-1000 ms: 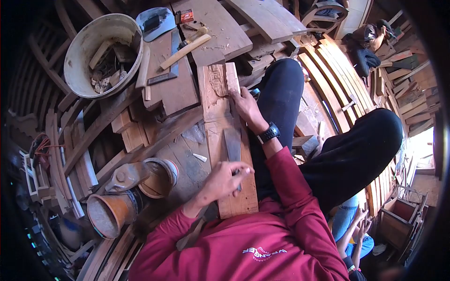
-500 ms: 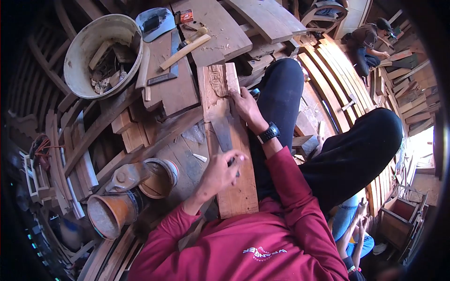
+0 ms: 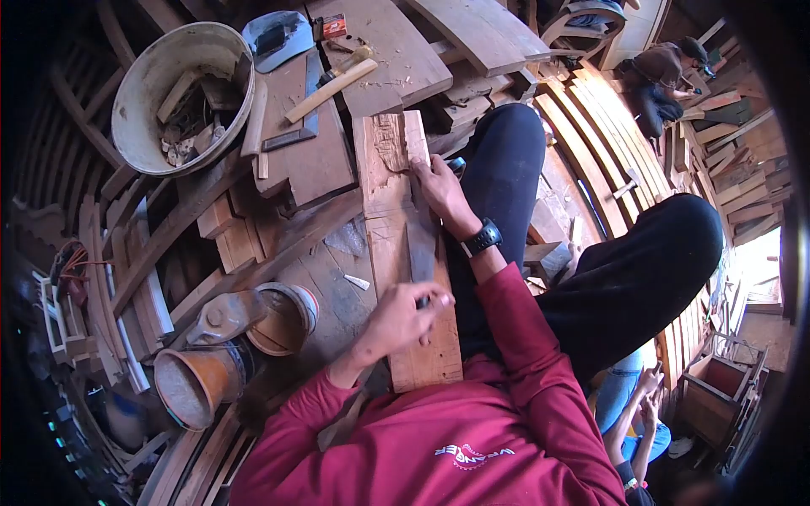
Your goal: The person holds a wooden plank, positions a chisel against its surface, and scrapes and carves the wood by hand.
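Two bare hands are on the wooden board (image 3: 386,253), which lies lengthwise before the person, its near end against the belly and its right edge beside one thigh (image 3: 504,173), presumably so that it cannot slide back or sideways. Near the far end, beside the rough recess (image 3: 391,150), the right hand (image 3: 443,192) has its fingers clamped on the board's right edge, likely to steady it. The left hand (image 3: 399,320) is curled around a dark handle; how tightly, I cannot tell. Its flat grey blade (image 3: 419,249) points up the board, within the edges. A square (image 3: 291,138) and a pale stick (image 3: 329,93) rest on planks beyond, seemingly parked within reach, near the bucket (image 3: 145,88).
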A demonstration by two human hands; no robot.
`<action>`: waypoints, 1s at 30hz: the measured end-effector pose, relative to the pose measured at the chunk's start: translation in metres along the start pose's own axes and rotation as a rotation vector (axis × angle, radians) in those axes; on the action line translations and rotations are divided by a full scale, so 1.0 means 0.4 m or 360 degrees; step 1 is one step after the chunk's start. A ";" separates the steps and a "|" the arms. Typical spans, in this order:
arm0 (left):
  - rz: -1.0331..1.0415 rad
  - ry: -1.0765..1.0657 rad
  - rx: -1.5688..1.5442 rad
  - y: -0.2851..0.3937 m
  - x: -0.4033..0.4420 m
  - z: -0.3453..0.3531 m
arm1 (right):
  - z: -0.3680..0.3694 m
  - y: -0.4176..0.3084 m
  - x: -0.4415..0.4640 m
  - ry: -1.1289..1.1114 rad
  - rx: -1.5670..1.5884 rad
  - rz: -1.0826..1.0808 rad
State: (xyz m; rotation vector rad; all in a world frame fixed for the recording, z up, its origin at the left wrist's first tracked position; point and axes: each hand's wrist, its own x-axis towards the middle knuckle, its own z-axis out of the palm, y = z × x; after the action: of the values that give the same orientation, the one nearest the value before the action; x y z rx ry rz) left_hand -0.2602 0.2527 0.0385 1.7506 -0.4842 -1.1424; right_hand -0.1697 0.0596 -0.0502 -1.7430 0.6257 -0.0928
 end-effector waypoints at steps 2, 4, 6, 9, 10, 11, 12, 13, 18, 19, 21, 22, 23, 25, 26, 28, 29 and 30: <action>0.0063 0.0166 -0.0066 0.005 0.024 -0.015 | 0.000 0.003 0.002 0.0030 -0.0021 -0.0105; 0.0146 0.0336 -0.0051 0.002 0.031 -0.021 | 0.003 0.004 0.005 0.0024 -0.0033 -0.0079; 0.0107 0.0193 0.0013 -0.003 0.009 -0.008 | -0.001 -0.002 0.009 0.0021 -0.0056 -0.0056; 0.0078 -0.0018 0.0032 -0.004 -0.001 0.000 | -0.002 -0.007 0.001 0.0003 -0.0076 -0.0018; 0.0056 0.0046 -0.0039 0.012 0.004 -0.009 | -0.003 -0.008 -0.001 0.0001 -0.0051 -0.0027; 0.0031 0.0107 -0.0105 0.023 0.009 -0.017 | -0.003 -0.009 -0.003 0.0002 -0.0021 -0.0034; 0.0094 0.0202 -0.0126 0.018 0.021 -0.021 | 0.001 0.002 -0.001 0.0004 -0.0015 -0.0029; 0.0095 0.0198 -0.0118 0.016 0.015 -0.019 | 0.006 0.009 0.004 0.0016 -0.0009 -0.0051; -0.0097 -0.0041 -0.0020 0.015 -0.010 0.009 | 0.004 0.007 0.010 0.0033 -0.0082 -0.0079; -0.0094 -0.0047 -0.0052 0.018 -0.011 0.011 | -0.003 -0.003 0.002 0.0009 -0.0057 -0.0047; -0.0059 0.0021 -0.0052 0.022 0.000 -0.001 | 0.000 -0.002 0.000 -0.0016 -0.0027 -0.0015; -0.0043 0.0078 -0.0079 0.018 0.006 -0.004 | 0.005 0.008 0.008 -0.0030 0.0032 -0.0031; -0.0024 0.0130 -0.0105 0.017 0.011 -0.007 | 0.005 0.018 0.017 -0.0038 0.0089 -0.0048; -0.0112 0.0056 -0.0075 0.019 -0.009 -0.005 | -0.007 0.008 0.011 -0.0061 0.0167 -0.0031; -0.0141 -0.0015 -0.0104 0.012 -0.019 -0.001 | -0.010 0.005 0.005 -0.0101 0.0242 -0.0009; -0.0178 -0.0048 -0.0143 0.008 -0.022 0.001 | -0.019 -0.016 -0.013 -0.0112 0.0240 -0.0009; -0.0181 -0.0039 -0.0151 0.010 -0.012 -0.004 | -0.020 -0.028 -0.020 -0.0115 0.0242 -0.0012; -0.0118 0.0058 -0.0187 0.014 0.000 -0.011 | -0.015 -0.021 -0.018 -0.0122 0.0239 -0.0008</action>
State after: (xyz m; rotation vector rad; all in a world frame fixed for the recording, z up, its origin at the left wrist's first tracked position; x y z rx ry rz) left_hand -0.2556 0.2523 0.0440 1.6961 -0.3260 -1.1656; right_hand -0.1750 0.0588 -0.0388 -1.5956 0.5442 -0.0743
